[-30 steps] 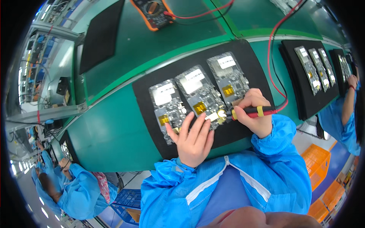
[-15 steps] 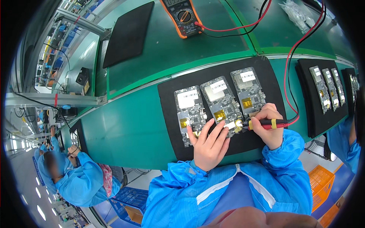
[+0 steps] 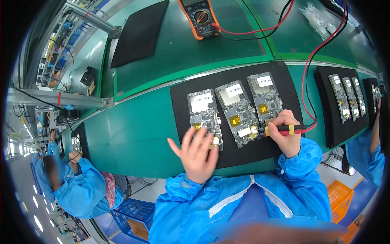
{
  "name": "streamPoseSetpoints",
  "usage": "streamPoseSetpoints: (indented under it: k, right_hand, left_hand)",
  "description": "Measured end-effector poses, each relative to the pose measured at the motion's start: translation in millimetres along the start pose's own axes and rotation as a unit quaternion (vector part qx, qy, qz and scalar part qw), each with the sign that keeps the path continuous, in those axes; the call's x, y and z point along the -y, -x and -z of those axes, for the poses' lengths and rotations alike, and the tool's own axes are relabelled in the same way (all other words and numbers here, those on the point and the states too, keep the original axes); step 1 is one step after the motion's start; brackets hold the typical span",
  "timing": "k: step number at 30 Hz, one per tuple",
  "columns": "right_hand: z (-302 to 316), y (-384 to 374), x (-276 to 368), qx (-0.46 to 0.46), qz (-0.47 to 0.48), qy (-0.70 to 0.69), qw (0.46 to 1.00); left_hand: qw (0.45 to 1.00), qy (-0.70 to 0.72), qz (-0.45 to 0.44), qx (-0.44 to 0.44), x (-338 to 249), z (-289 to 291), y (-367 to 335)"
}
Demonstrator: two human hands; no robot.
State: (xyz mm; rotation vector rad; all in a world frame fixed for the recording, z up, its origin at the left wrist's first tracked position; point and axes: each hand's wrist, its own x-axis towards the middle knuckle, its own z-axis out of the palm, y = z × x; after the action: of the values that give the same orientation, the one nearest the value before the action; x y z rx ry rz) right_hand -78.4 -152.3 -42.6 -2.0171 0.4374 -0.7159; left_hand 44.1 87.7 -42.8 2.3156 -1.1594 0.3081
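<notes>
Three circuit boards lie side by side on a black foam mat (image 3: 180,101): a left board (image 3: 208,114), a middle board (image 3: 248,116) and a right board (image 3: 273,95). In my right hand (image 3: 287,142) are the red and black multimeter probes (image 3: 296,130), gripped together. Their tips point left, at or very close to the round silver cell (image 3: 254,129) at the middle board's near end; contact cannot be made out. Fingers spread, my left hand (image 3: 196,158) holds nothing and covers part of the left board's near end, beside its round cell (image 3: 215,140).
Beyond the mat an orange multimeter (image 3: 200,18) trails red and black leads (image 3: 306,73). Another black mat (image 3: 140,34) lies far left. At right, more boards (image 3: 340,99) rest on stacked black foam. A co-worker (image 3: 81,183) sits at left. Crates, blue (image 3: 132,215) and orange (image 3: 339,199), stand below.
My left hand has moved left, off the middle board's edge and toward the left board, its fingers spreading wider. The right hand with the probes stays by the middle board's cell.
</notes>
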Motion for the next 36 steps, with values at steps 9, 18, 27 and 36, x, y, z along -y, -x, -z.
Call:
streamPoseSetpoints:
  k: [9,18,27,36]
  right_hand:
    - [2,3,5,0.01,-0.023,-0.077,0.997]
    - [-20,-1,40,0.184,-0.015,-0.133,0.974]
    - [-54,-9,49,0.2,0.093,-0.027,0.975]
    - [-68,-7,47,0.164,0.124,0.004,0.979]
  left_hand:
    - [0.991,0.114,0.046,0.049,40,-1,15]
    - [0.986,0.157,0.023,0.055,46,-2,10]
    - [0.986,0.152,0.024,0.07,45,0,10]
    - [0.986,0.147,0.022,0.068,49,2,11]
